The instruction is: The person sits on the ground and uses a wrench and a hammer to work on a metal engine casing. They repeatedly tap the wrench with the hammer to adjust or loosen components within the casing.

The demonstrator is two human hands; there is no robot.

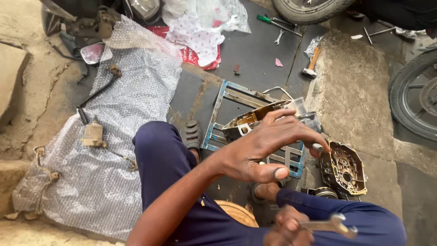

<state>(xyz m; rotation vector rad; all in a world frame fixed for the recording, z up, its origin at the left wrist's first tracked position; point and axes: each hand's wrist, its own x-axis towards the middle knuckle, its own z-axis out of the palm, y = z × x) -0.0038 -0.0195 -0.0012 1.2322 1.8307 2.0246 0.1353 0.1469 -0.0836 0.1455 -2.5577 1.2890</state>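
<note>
My left hand (266, 146) reaches out over a blue metal frame (217, 119) and pinches a small metal piece (317, 147) between its fingertips. On the frame, just behind the hand, lies a greasy engine case half (248, 119). An open engine cover (343, 167) with gears inside sits on the ground to the right of the fingertips. My right hand (284, 229) is low at the bottom edge, above my blue trouser leg, closed around a metal open-end wrench (334, 224).
A bubble-wrap sheet (136, 91) on the left carries a small cylinder part (93, 134) with a lever and cable. A hammer (311, 63), a green-handled screwdriver (265, 19) and a spanner (278, 38) lie at the back. Tyres stand at the top (307, 10) and right (412, 98).
</note>
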